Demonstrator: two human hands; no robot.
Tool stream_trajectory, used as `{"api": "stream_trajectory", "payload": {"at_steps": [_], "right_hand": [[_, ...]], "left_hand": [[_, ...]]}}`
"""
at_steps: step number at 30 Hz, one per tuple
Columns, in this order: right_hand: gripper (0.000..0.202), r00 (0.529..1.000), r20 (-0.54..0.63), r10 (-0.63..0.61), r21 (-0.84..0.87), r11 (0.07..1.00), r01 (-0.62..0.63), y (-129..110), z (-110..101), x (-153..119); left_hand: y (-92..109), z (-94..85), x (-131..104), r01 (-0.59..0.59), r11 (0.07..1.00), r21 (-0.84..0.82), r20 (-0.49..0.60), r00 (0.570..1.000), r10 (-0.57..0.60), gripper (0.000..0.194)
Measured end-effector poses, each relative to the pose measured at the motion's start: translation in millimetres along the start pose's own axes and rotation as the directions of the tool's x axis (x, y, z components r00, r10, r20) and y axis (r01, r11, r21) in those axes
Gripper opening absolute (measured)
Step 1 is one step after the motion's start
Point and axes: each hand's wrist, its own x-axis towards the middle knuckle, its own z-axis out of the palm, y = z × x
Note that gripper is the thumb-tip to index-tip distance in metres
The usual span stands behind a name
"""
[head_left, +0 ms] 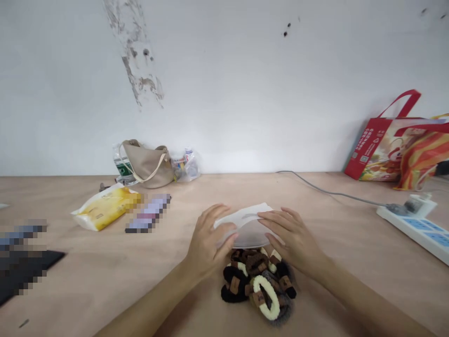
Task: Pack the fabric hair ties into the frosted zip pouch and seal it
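Note:
A frosted, translucent plastic bag (250, 234) is between my two hands, above the wooden table. My left hand (210, 236) grips its left side, fingers curved behind and thumb in front. On the other side, my right hand (293, 236) has its fingers over the upper right part of the bag and its thumb lower down. Just below the bag lies a heap of fuzzy hair ties in black, brown, grey and cream, with small brown tags. A cream hair tie (275, 306) rests on top at the front. Neither hand touches the heap visibly.
Left on the table (189, 299) are a yellow tissue pack (105, 208), a blurred phone (149, 214) and dark flat objects. A beige bag (149, 164) stands by the wall. A power strip (417, 229) with a grey cable and a red shopping bag (377, 150) are right.

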Motion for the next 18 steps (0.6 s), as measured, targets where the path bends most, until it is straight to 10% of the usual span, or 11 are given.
{"api": "stream_trajectory", "payload": {"at_steps": [7,13,18], "right_hand": [[0.061,0.999,0.042,-0.010,0.039,0.999,0.008,3,-3,3],[0.036,0.996,-0.078,-0.035,0.059,0.997,0.039,-11,-27,-8],[0.043,0.960,0.217,-0.179,0.185,0.973,0.139,-33,-48,-34]], "left_hand": [[-1,4.4,-1,-0.307,0.934,0.185,0.132,0.949,0.286,0.030],[-7,3.8,-3,-0.189,0.965,0.182,0.125,0.978,0.168,0.037],[-6,3.7,0,-0.127,0.983,0.133,0.077,0.990,0.117,0.044]]}}
